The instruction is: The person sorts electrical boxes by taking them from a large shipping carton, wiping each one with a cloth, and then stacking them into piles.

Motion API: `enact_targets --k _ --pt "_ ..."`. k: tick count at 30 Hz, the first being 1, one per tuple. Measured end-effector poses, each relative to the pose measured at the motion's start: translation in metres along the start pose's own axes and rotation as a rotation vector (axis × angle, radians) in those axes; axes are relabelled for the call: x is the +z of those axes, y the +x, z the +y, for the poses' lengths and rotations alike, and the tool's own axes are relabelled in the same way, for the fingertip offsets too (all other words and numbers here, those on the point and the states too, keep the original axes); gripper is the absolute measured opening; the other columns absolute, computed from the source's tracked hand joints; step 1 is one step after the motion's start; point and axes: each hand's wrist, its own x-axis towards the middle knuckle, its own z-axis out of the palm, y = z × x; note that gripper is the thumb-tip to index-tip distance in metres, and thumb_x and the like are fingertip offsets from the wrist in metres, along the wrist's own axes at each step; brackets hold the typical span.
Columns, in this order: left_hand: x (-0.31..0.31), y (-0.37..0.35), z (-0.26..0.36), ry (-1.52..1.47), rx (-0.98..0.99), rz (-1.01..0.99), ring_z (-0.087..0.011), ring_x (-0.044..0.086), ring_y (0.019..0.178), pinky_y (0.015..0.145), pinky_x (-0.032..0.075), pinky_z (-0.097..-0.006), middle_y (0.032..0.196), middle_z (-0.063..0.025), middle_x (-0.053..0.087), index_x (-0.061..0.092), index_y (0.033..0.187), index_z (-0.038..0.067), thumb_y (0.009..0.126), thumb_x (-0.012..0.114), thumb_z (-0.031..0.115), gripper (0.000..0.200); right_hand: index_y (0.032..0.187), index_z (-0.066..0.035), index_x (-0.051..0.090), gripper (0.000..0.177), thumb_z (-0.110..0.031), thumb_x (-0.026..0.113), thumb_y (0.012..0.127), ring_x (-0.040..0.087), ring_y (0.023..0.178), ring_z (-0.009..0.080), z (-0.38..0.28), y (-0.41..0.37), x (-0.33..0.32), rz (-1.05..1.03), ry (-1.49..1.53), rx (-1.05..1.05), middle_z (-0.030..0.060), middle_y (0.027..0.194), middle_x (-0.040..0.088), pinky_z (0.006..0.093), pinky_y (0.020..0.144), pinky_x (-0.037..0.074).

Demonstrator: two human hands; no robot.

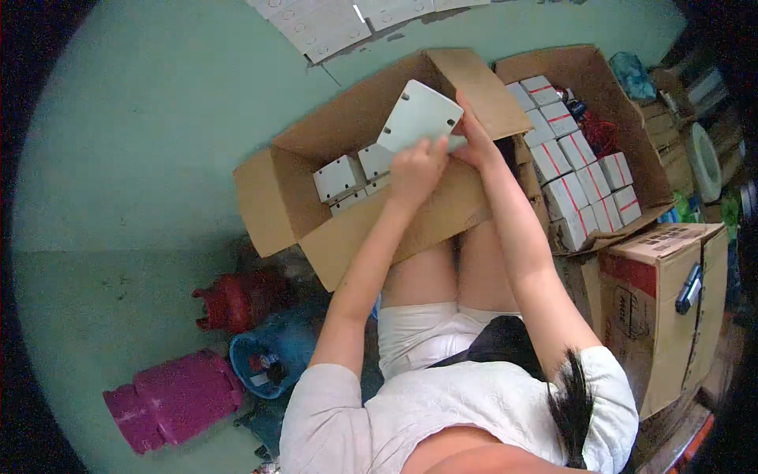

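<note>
- Here, the left hand (414, 170) and the right hand (474, 146) are both pinching one flat white panel (420, 117) by its near edge. Each grip is closing tightly on it, with the fingers curling over the edge.
- The panel is tilting above the open carton (276, 197), probably so that its face is staying clear of the flaps.
- The carton is leaning against the person's knees on the green floor (158, 158), so it is sitting within easy reach.
- Inside it, four small white boxes (339, 178) are showing, packed along the left side.
- Just to the right, a second carton (588, 67) is holding roughly a dozen red-striped boxes (564, 193) in rows.
- A third, closed carton (663, 308) is standing nearer the right knee.
</note>
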Motion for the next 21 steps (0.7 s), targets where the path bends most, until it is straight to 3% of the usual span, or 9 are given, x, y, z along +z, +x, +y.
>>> enact_targets --k 2,4,5,7,10,11,15,20,21 --pt "0.000 0.003 0.002 0.055 0.137 -0.124 -0.0344 0.067 0.069 0.058 0.052 -0.0460 0.091 -0.0127 0.069 0.057 0.109 0.015 0.087 0.059 0.031 0.027 0.130 -0.009 0.057 0.063 -0.060 0.039 0.097 0.054 0.121 0.0248 0.002 0.005 -0.006 -0.125 0.062 -0.018 0.0084 0.131 0.059 0.0455 0.103 0.040" --pt "-0.002 0.014 -0.011 -0.069 -0.045 0.083 -0.0340 0.066 0.068 0.057 0.052 -0.0450 0.088 -0.0132 0.069 0.057 0.108 0.014 0.088 0.060 0.031 0.027 0.128 -0.011 0.059 0.060 -0.058 0.041 0.097 0.057 0.117 0.0231 0.006 0.009 -0.011 -0.249 0.131 -0.025 0.0070 0.127 0.062 0.0432 0.102 0.042" --pt "-0.003 0.021 -0.016 -0.070 -0.047 0.079 -0.0340 0.066 0.068 0.057 0.052 -0.0450 0.088 -0.0132 0.069 0.057 0.108 0.014 0.088 0.060 0.031 0.027 0.125 -0.011 0.061 0.060 -0.060 0.042 0.096 0.058 0.114 0.0226 0.008 0.012 -0.012 -0.323 0.149 -0.035 0.0065 0.124 0.063 0.0423 0.100 0.043" --pt "-0.012 0.037 -0.022 -0.102 -0.452 0.219 -0.0335 0.066 0.067 0.057 0.052 -0.0454 0.085 -0.0105 0.068 0.057 0.107 0.014 0.087 0.061 0.032 0.028 0.123 -0.012 0.062 0.060 -0.061 0.043 0.095 0.059 0.111 0.0220 0.011 0.008 -0.003 -0.400 0.169 -0.039 0.0060 0.121 0.064 0.0413 0.098 0.045" --pt "-0.003 0.033 0.002 -0.082 -0.365 0.142 -0.0335 0.066 0.068 0.058 0.051 -0.0464 0.082 -0.0093 0.068 0.058 0.106 0.014 0.087 0.062 0.033 0.028 0.118 -0.012 0.064 0.060 -0.063 0.044 0.094 0.060 0.108 0.0205 0.006 0.010 0.001 -0.410 0.120 -0.032 0.0047 0.116 0.066 0.0419 0.098 0.045" --pt "0.010 0.026 0.008 -0.116 -0.213 0.138 -0.0341 0.067 0.070 0.060 0.052 -0.0475 0.082 -0.0101 0.068 0.058 0.106 0.015 0.086 0.063 0.034 0.028 0.123 -0.011 0.060 0.061 -0.062 0.043 0.095 0.059 0.109 0.0225 0.006 0.016 -0.010 -0.372 0.087 0.001 0.0066 0.118 0.065 0.0442 0.100 0.043" --pt "0.008 0.022 0.018 -0.053 -0.021 0.000 -0.0347 0.067 0.071 0.059 0.052 -0.0472 0.082 -0.0119 0.068 0.058 0.107 0.014 0.087 0.062 0.034 0.028 0.129 -0.010 0.056 0.063 -0.061 0.045 0.095 0.056 0.111 0.0237 0.017 0.034 -0.033 -0.283 0.098 0.014 0.0085 0.121 0.062 0.0456 0.102 0.039" --pt "-0.013 0.052 -0.008 -0.061 -0.439 0.248 -0.0314 0.065 0.064 0.055 0.052 -0.0432 0.080 -0.0086 0.066 0.053 0.101 0.012 0.088 0.060 0.027 0.021 0.130 -0.010 0.054 0.065 -0.063 0.047 0.092 0.054 0.115 0.0226 0.012 0.004 0.000 -0.331 0.050 -0.056 0.0077 0.121 0.062 0.0433 0.102 0.040" --pt "-0.014 0.052 -0.003 -0.090 -0.441 0.216 -0.0336 0.068 0.071 0.058 0.052 -0.0447 0.085 -0.0120 0.068 0.058 0.101 0.014 0.089 0.060 0.031 0.021 0.130 -0.010 0.054 0.067 -0.064 0.047 0.092 0.054 0.115 0.0225 0.011 0.004 0.001 -0.332 0.057 -0.067 0.0075 0.121 0.062 0.0433 0.102 0.040"
